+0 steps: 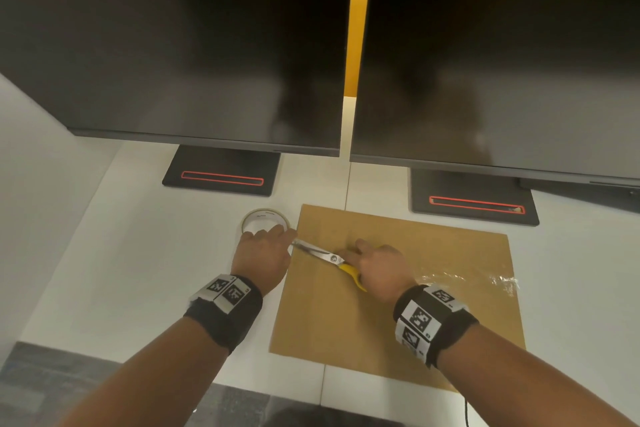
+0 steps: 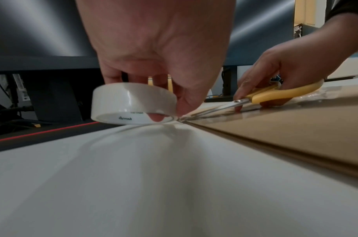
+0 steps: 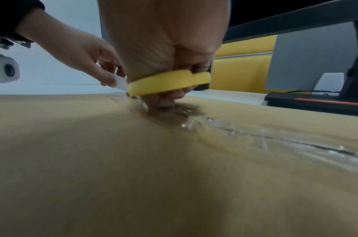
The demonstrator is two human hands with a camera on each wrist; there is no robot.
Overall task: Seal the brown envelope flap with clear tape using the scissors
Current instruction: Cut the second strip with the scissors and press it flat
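A brown envelope (image 1: 398, 302) lies flat on the white desk, with a strip of clear tape (image 1: 464, 279) stuck across it toward its right edge. My left hand (image 1: 265, 253) grips the clear tape roll (image 2: 131, 104) just off the envelope's left edge, held slightly above the desk. My right hand (image 1: 377, 269) holds the yellow-handled scissors (image 1: 332, 260) over the envelope. The blades point left, and their tips meet the tape beside the roll (image 2: 186, 117). The fingers (image 3: 165, 102) of my right hand press down on the envelope. The yellow handles (image 3: 167, 84) fill the right wrist view.
Two dark monitors (image 1: 207, 45) hang over the back of the desk (image 1: 138, 270), their black bases (image 1: 221, 172) with red lines standing behind the envelope. A yellow partition (image 1: 356, 28) shows between the screens. A thin black cable (image 1: 465, 409) hangs off the near edge.
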